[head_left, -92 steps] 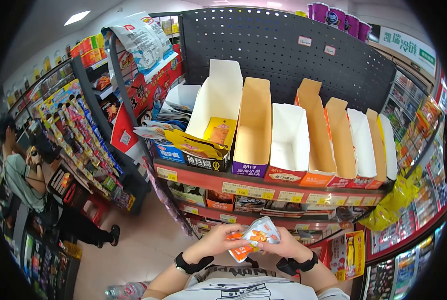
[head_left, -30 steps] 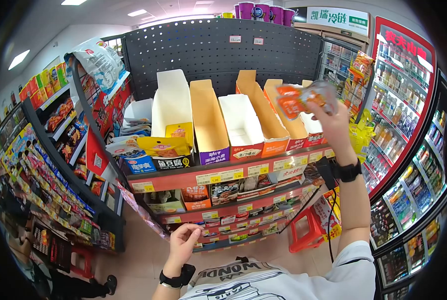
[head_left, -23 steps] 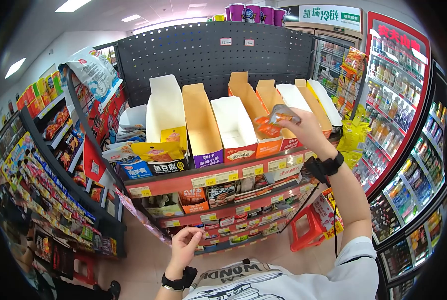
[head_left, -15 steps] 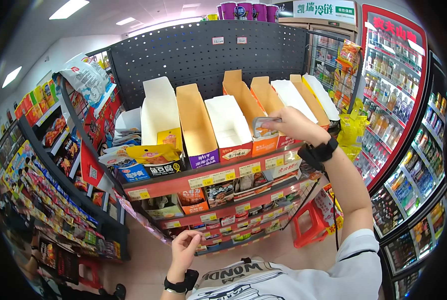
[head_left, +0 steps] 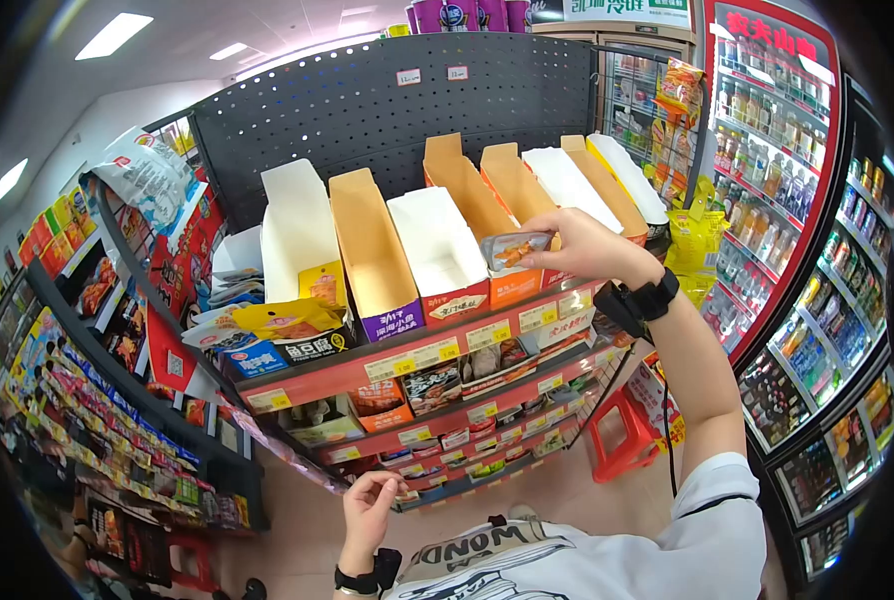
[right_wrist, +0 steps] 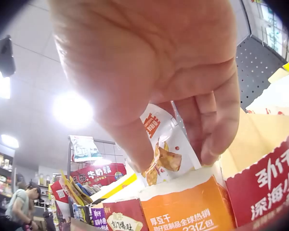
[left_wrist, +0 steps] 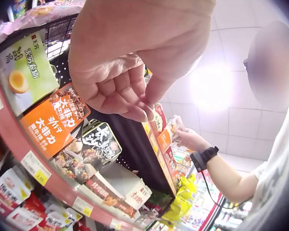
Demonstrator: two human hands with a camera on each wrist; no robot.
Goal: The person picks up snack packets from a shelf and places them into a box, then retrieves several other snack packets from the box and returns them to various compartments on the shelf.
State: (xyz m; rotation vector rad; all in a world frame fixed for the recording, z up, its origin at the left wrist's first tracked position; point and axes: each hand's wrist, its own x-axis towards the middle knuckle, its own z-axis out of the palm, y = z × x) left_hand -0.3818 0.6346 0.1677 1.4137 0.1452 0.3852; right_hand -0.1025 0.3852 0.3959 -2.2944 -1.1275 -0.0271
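My right hand [head_left: 587,245] pinches a small snack packet [head_left: 515,250] at the front opening of the orange-fronted box [head_left: 515,288]. In the right wrist view the white packet [right_wrist: 171,144], with a food picture on it, sits between thumb and fingers just above the orange box front [right_wrist: 188,209]. My left hand [head_left: 369,510] hangs in front of the lower shelves with fingers loosely curled; the left wrist view shows this hand [left_wrist: 135,57] holding nothing. White box [head_left: 435,245] stands to the left of the orange-fronted one.
Tall open boxes line the top shelf, with yellow packets [head_left: 292,318] in the left one. A dark pegboard [head_left: 387,120] rises behind. Yellow bags [head_left: 695,245] hang at the right end. A red stool [head_left: 622,435] stands below, and a drinks fridge [head_left: 772,170] is at the right.
The packet has travelled with my right hand from the right side down to the orange-fronted box. Earlier both hands held it; my left hand let go. The view has shifted.
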